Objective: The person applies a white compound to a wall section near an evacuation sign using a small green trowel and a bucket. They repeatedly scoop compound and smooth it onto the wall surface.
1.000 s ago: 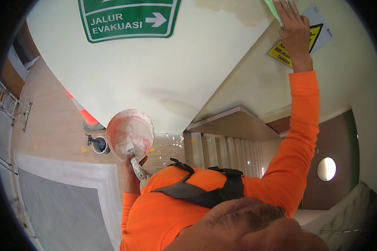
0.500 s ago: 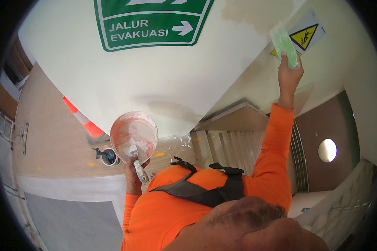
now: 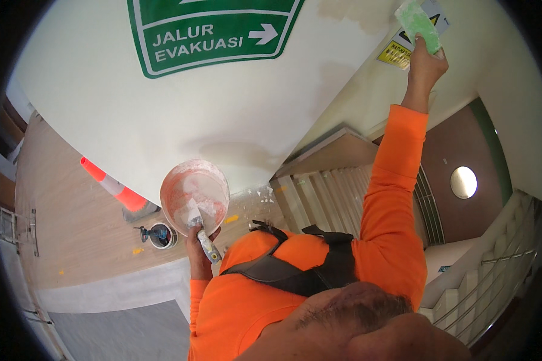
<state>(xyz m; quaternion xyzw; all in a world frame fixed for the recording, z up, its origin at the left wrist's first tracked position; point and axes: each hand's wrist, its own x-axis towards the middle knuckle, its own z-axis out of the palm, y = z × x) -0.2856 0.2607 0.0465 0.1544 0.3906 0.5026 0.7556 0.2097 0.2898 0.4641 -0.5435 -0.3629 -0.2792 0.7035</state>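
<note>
While the right hand [image 3: 427,66] is pinching a green spreader [image 3: 421,29] up high, its thumb is lying on the near face and its other fingers are mostly hiding behind. White smears are coating that spreader, which is poking up beyond the hand and partly covering a yellow sign [image 3: 395,55]; whether it's touching the side wall [image 3: 473,78], I can't tell. Well below and leftward, the left hand [image 3: 197,256] is curling round a putty knife [image 3: 208,245], whose blade is pointing into a tub [image 3: 167,182] just beyond the fingers; that hand is apparently bearing the tub too, though its hold underneath is hiding. How far along? Partway, I'm judging: white paste [image 3: 203,182] is marking the tools, and some is lining the tub, so material is remaining. Left of the right hand, a beige blotch [image 3: 346,15] is showing on the front wall [image 3: 253,96]; whether it's finished or awaiting work, nothing's telling. Past the left hand, rightward, white flakes [image 3: 264,194] are littering the floor [image 3: 66,204].
</note>
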